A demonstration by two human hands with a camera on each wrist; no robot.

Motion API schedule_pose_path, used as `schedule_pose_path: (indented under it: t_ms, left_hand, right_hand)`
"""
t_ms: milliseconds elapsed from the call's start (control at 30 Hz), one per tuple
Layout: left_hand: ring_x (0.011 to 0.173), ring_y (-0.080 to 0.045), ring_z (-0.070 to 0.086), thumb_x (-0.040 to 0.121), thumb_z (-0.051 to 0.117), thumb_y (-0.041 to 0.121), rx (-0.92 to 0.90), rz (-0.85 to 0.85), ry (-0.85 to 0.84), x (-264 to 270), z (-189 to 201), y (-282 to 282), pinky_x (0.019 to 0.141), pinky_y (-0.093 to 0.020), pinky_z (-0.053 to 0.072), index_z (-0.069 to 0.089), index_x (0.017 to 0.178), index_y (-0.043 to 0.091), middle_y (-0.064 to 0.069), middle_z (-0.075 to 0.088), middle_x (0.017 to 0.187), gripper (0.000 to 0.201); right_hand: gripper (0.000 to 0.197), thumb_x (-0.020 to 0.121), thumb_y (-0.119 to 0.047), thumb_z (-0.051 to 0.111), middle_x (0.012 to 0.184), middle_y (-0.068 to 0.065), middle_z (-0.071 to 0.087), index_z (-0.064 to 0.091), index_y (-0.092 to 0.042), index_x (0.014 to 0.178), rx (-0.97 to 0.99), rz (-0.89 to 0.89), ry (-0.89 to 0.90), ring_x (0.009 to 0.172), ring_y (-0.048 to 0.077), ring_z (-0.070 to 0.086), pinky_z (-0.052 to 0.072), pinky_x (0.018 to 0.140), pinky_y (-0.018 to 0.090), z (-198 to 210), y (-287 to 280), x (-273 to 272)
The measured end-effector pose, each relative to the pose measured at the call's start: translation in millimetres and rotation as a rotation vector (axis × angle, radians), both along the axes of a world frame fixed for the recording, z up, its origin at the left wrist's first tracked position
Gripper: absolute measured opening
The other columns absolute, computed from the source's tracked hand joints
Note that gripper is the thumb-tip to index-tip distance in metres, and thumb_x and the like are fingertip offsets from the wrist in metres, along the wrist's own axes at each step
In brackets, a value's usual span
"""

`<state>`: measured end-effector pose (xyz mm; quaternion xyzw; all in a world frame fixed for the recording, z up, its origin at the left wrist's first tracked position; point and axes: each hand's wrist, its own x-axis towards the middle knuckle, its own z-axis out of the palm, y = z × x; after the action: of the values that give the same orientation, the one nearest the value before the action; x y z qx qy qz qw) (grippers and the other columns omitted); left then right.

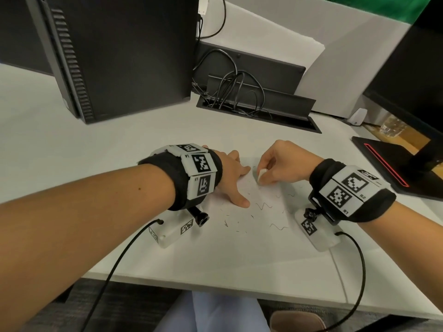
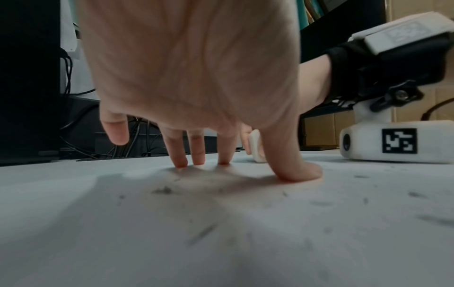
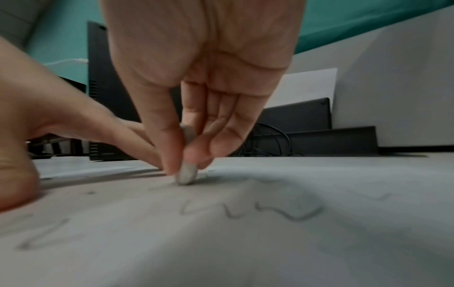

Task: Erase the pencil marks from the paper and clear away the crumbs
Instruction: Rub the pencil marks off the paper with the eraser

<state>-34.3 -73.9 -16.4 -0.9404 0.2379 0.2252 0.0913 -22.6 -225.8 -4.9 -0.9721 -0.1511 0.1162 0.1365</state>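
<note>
Rubbing is the step in hand. The eraser [image 1: 261, 174] is pinched by the right hand [image 1: 282, 164] and pressed on the paper [image 1: 239, 238] at mid frame. The paper is held flat by the spread fingers of the left hand [image 1: 231, 174]. Wavy marks [image 1: 263, 206] are left at lower right, so the eraser should be slid there next. Crumbs [image 2: 163, 190] are not yet swept. No box or bin is seen.

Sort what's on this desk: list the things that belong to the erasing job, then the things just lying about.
In the job:
- small white eraser, pinched in the right hand
- white paper sheet with wavy pencil marks, pressed flat by the left hand
- dark eraser crumbs

Lying about:
- black computer tower
- black cables in the desk's cable tray
- black monitor stand with red trim
</note>
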Motion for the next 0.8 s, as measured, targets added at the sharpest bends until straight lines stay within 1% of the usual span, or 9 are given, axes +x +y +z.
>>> schedule_pose_path:
  t_ms: [100,233,333,400,500,533,667,733,800]
  left_hand:
    - [0.136,-0.024,0.029,0.079,0.047,0.072,0.030,-0.006,-0.003,0,0,-2,0.109,-0.053,0.023,0.001,0.150,0.031,-0.001,0.010,0.153,0.094]
    - [0.135,-0.025,0.030,0.079,0.047,0.071,0.035,-0.010,-0.010,-1,1,-3,0.108,-0.052,0.025,0.002,0.151,0.030,-0.002,0.011,0.153,0.094]
    - [0.136,-0.025,0.029,0.079,0.047,0.071,0.042,-0.008,-0.004,-1,1,-4,0.109,-0.052,0.024,0.002,0.150,0.030,-0.002,0.011,0.153,0.094]
    - [0.135,-0.025,0.031,0.079,0.048,0.071,0.044,-0.016,-0.006,-1,1,-3,0.109,-0.051,0.025,0.002,0.150,0.030,-0.002,0.012,0.153,0.094]
    - [0.133,-0.025,0.033,0.080,0.048,0.070,0.046,-0.020,-0.016,-1,2,-4,0.108,-0.051,0.027,0.003,0.151,0.028,-0.003,0.013,0.153,0.094]
    - [0.134,-0.025,0.033,0.080,0.047,0.070,0.047,-0.018,-0.017,-2,2,-5,0.108,-0.051,0.026,0.003,0.151,0.028,-0.003,0.012,0.153,0.094]
    - [0.136,-0.026,0.030,0.080,0.047,0.070,0.056,-0.019,-0.022,-1,1,-5,0.109,-0.051,0.025,0.002,0.151,0.028,-0.003,0.010,0.154,0.094]
    - [0.135,-0.026,0.031,0.081,0.047,0.069,0.041,-0.024,-0.029,-1,0,-5,0.107,-0.048,0.027,0.003,0.151,0.027,-0.004,0.011,0.154,0.093]
    - [0.135,-0.025,0.031,0.081,0.047,0.069,0.038,-0.025,-0.033,-1,0,-5,0.106,-0.047,0.027,0.004,0.151,0.026,-0.004,0.012,0.154,0.093]
  right_hand:
    - [0.006,0.071,-0.008,0.075,0.076,0.010,0.073,0.074,-0.008,0.077,0.033,0.021,0.089,0.063,0.012,0.062,0.054,0.069,0.025,-1,1,-5]
    - [0.005,0.071,-0.007,0.074,0.067,0.003,0.069,0.073,-0.012,0.073,0.015,-0.039,-0.003,0.058,0.010,0.060,0.052,0.065,0.021,1,-2,1]
    - [0.006,0.071,-0.007,0.074,0.069,0.007,0.071,0.074,-0.006,0.077,0.018,0.010,0.070,0.057,0.010,0.061,0.054,0.064,0.021,-1,3,-8]
    - [0.006,0.071,-0.006,0.075,0.069,0.006,0.070,0.074,-0.007,0.077,0.052,0.001,0.102,0.058,0.010,0.062,0.056,0.066,0.023,-1,3,-9]
    - [0.006,0.072,-0.006,0.073,0.070,0.007,0.071,0.074,-0.007,0.078,0.024,-0.043,0.003,0.057,0.010,0.061,0.055,0.069,0.025,1,-2,0]
    - [0.006,0.072,-0.006,0.073,0.072,0.008,0.071,0.074,-0.007,0.078,0.014,-0.045,0.004,0.057,0.011,0.061,0.055,0.070,0.026,1,-1,-1]
    - [0.006,0.071,-0.005,0.076,0.073,0.009,0.071,0.074,-0.006,0.076,0.076,-0.007,0.130,0.061,0.015,0.063,0.056,0.070,0.028,1,1,-7]
    - [0.006,0.071,-0.005,0.076,0.077,0.011,0.073,0.074,-0.007,0.076,0.083,-0.050,0.086,0.061,0.014,0.064,0.057,0.072,0.027,2,-4,-1]
    - [0.006,0.071,-0.005,0.074,0.077,0.011,0.073,0.073,-0.009,0.075,0.035,-0.065,0.032,0.057,0.010,0.062,0.055,0.070,0.024,2,-5,2]
